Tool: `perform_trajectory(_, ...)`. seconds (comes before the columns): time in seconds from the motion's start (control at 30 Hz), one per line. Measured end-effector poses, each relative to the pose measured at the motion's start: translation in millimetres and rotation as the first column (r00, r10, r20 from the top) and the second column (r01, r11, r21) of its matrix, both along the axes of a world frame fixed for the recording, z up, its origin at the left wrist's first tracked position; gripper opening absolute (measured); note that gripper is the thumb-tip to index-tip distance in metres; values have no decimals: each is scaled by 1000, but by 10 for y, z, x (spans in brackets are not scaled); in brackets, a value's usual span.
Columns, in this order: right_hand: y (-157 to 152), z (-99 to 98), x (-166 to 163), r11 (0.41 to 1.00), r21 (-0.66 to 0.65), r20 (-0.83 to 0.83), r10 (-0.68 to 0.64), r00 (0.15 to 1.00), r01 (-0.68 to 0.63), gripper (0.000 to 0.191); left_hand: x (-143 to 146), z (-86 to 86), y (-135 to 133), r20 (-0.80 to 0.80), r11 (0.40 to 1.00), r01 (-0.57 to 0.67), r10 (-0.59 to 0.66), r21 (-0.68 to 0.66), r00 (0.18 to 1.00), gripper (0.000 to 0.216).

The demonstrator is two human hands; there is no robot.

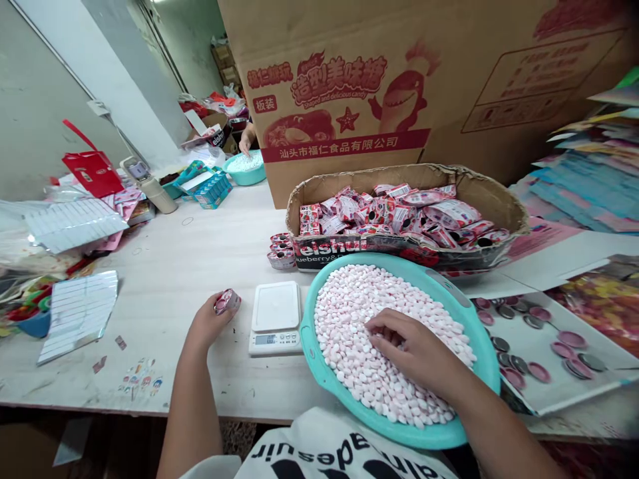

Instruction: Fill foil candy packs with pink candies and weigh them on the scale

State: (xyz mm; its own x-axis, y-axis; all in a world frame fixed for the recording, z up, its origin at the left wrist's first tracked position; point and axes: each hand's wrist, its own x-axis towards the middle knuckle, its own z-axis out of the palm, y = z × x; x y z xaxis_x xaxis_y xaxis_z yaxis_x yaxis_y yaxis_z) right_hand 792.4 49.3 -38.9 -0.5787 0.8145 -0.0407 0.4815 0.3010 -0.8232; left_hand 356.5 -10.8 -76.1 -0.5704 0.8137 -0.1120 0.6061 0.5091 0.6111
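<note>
My left hand (208, 324) is closed round a small pink-and-red printed candy pack (227, 301) with a round opening, held just above the table left of the scale. My right hand (407, 342) reaches into a turquoise basin (319, 372) full of small white and pale pink candies (364, 313). Its fingers curl inward, and a few candies show between thumb and fingers. Between my hands stands a white digital scale (275, 309) with a lit display and a bare plate.
Behind the basin, a cut-down carton (319, 249) holds many similar packs; a few more packs (281, 251) stand beside it. Pink and dark round lids (539, 372) lie on a tray at right. A large cardboard box (349, 153) rises behind. Another person's hand (247, 138) is over a far basin.
</note>
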Motion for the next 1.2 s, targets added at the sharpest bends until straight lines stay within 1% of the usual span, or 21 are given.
perform_trajectory(0.07, -9, 0, 4, 1000, -6, -6, -23, 1000, 23, 12, 27, -14, 41, -57, 1000, 22, -22, 6, 998, 48)
perform_trajectory(0.1, -14, 4, 6, 999, -8, -9, -33, 999, 33, 12, 43, -3, 63, -61, 999, 26, -25, 20, 998, 45)
perform_trajectory(0.2, -23, 24, 7, 999, -17, -14, -45, 999, 44, 11, 103, 111, 150, -58, 993, 63, -58, 98, 997, 47)
perform_trajectory(0.3, -23, 39, 4, 999, -20, -14, -45, 999, 44, 11, 178, 302, 249, -162, 970, 118, -84, 214, 983, 55)
perform_trajectory(0.37, -21, 35, 3, 998, -19, -14, -53, 999, 52, 12, 224, 417, 279, -261, 947, 145, -69, 287, 963, 56)
perform_trajectory(0.43, -19, 21, 3, 998, -21, -13, -59, 998, 59, 13, 261, 490, 263, -315, 920, 182, -68, 347, 947, 48)
perform_trajectory(0.53, -14, -3, 3, 997, -34, -10, -65, 998, 65, 14, 307, 501, 189, -376, 852, 280, -107, 443, 921, 25)
perform_trajectory(0.6, -13, -9, 3, 997, -36, -8, -67, 998, 66, 14, 334, 455, 150, -413, 805, 342, -134, 485, 901, 19)
perform_trajectory(0.67, -15, -3, 3, 998, -27, -7, -63, 998, 62, 14, 347, 386, 144, -425, 788, 379, -166, 486, 890, 18)
perform_trajectory(0.73, -22, 15, 1, 999, -17, -14, -50, 999, 50, 13, 333, 304, 170, -425, 806, 375, -171, 459, 889, 19)
perform_trajectory(0.83, -37, 44, -5, 999, -14, -36, -49, 998, 48, 12, 259, 185, 260, -389, 861, 272, -95, 430, 916, 20)
perform_trajectory(0.9, -41, 56, -11, 998, -17, -37, -56, 998, 56, 13, 204, 137, 353, -284, 889, 190, -71, 417, 956, 18)
perform_trajectory(0.93, -41, 59, -13, 998, -19, -32, -59, 998, 59, 13, 187, 130, 409, -215, 895, 172, -88, 411, 973, 17)
perform_trajectory(0.97, -38, 61, -16, 998, -21, -25, -58, 998, 57, 14, 179, 136, 474, -153, 898, 182, -131, 400, 980, 16)
perform_trajectory(1.03, -27, 61, -22, 999, -19, -13, -49, 999, 48, 14, 195, 175, 625, -83, 888, 277, -265, 367, 961, 14)
perform_trajectory(1.13, -12, 59, -29, 999, -21, 1, -45, 999, 45, 15, 279, 244, 890, -78, 838, 453, -452, 304, 889, 12)
perform_trajectory(1.2, -12, 61, -30, 998, -32, 0, -61, 998, 61, 15, 353, 254, 1066, -100, 813, 517, -510, 270, 854, 14)
